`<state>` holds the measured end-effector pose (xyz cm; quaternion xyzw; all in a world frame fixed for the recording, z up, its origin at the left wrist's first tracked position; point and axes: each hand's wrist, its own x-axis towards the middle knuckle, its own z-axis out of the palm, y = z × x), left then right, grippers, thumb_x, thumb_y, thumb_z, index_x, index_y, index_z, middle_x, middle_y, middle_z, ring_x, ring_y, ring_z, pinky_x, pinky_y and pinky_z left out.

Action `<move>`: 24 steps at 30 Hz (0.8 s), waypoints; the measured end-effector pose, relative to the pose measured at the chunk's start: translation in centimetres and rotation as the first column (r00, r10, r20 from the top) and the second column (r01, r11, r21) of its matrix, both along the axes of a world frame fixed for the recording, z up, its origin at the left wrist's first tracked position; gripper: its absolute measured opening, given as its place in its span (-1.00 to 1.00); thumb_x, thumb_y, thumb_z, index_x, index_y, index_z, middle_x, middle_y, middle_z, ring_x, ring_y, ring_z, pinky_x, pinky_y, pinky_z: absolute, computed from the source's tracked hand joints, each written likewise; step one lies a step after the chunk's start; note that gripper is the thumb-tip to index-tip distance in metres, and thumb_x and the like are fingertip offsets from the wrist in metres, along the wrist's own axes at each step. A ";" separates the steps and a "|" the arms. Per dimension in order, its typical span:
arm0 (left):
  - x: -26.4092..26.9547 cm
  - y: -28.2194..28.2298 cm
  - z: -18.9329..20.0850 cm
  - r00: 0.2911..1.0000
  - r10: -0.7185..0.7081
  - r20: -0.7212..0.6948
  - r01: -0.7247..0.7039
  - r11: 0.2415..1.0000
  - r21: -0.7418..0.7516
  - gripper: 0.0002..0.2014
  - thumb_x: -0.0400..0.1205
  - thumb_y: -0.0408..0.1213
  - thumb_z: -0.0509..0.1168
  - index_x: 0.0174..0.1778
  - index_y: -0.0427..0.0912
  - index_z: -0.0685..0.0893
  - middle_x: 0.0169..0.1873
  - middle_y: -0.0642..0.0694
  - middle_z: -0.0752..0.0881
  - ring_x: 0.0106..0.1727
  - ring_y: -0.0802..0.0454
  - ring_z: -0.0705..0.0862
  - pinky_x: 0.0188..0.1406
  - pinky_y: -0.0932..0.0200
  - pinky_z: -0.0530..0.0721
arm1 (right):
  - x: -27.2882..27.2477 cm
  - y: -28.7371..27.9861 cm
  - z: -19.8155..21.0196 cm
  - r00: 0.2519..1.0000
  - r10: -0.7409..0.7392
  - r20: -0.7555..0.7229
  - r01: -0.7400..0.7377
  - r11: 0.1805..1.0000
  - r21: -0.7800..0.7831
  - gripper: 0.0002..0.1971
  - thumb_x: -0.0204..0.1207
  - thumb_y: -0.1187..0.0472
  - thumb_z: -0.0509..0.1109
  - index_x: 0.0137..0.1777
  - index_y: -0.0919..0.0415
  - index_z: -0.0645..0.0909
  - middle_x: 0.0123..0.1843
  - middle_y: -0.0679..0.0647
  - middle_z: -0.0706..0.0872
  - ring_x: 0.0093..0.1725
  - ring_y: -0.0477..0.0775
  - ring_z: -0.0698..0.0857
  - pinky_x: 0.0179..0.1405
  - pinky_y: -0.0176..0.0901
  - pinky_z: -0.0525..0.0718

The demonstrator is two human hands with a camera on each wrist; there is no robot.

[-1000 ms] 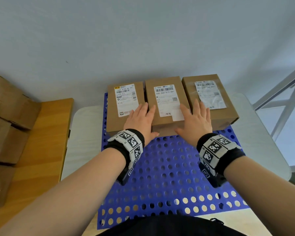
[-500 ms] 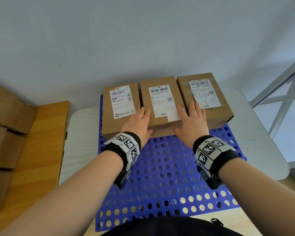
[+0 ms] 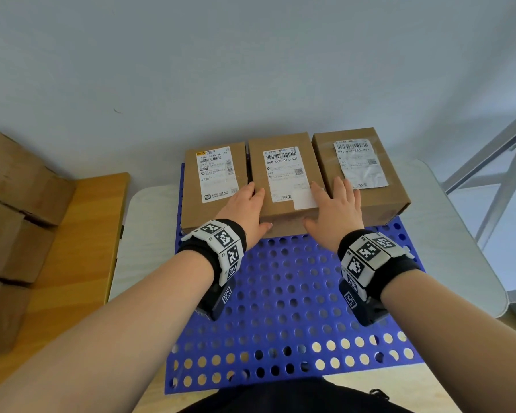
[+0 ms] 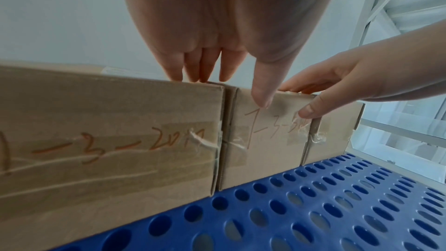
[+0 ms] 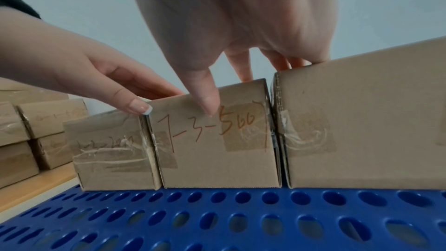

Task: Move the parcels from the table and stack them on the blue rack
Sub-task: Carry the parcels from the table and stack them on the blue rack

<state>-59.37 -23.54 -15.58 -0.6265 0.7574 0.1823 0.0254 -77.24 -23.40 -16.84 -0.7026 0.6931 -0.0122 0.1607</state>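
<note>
The middle parcel (image 3: 283, 174) sat on the blue rack (image 3: 295, 293) at its far edge, flanked by the left parcel (image 3: 213, 180) and the right parcel (image 3: 361, 165), all three in one row, side walls touching or nearly so. Each carried a white shipping label on top; the middle one had "7-3-5" and more handwritten in orange on its near face, over strips of tape.

Your left hand (image 3: 248, 208) lay with straight fingers across the seam between the left and middle parcels, its thumb (image 4: 262, 91) pointing down over the top edge onto the middle parcel's near face. Your right hand (image 3: 335, 213) mirrored it: flat fingers spread over the seam between the middle and right parcels, thumb (image 5: 205, 98) pressed on the middle parcel's front. Neither hand curled round anything; both were flat and pressing.

The rack, perforated with round holes, rested on a pale table (image 3: 459, 234) whose rounded corners showed either side of it. To your left stood a wooden table (image 3: 81, 248) with more cardboard boxes (image 3: 15, 210) stacked on it. A plain light wall (image 3: 251, 70) rose behind the parcels, and a grey metal frame (image 3: 501, 180) stood at the right. Marker-printed bands (image 3: 221, 242) wrapped both your wrists.
</note>
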 end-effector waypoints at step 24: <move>16.6 14.2 8.7 0.892 0.377 -0.248 -0.445 0.826 -0.346 -0.55 0.70 -0.19 0.13 0.54 -0.13 0.35 0.45 -0.13 0.46 0.46 -0.01 0.39 0.39 0.18 0.32 | 20.8 7.1 9.7 0.747 0.413 0.521 -0.339 0.911 -0.237 -0.71 0.57 0.21 0.26 0.26 0.19 0.63 0.17 0.11 0.73 0.13 0.09 0.68 0.16 -0.05 0.61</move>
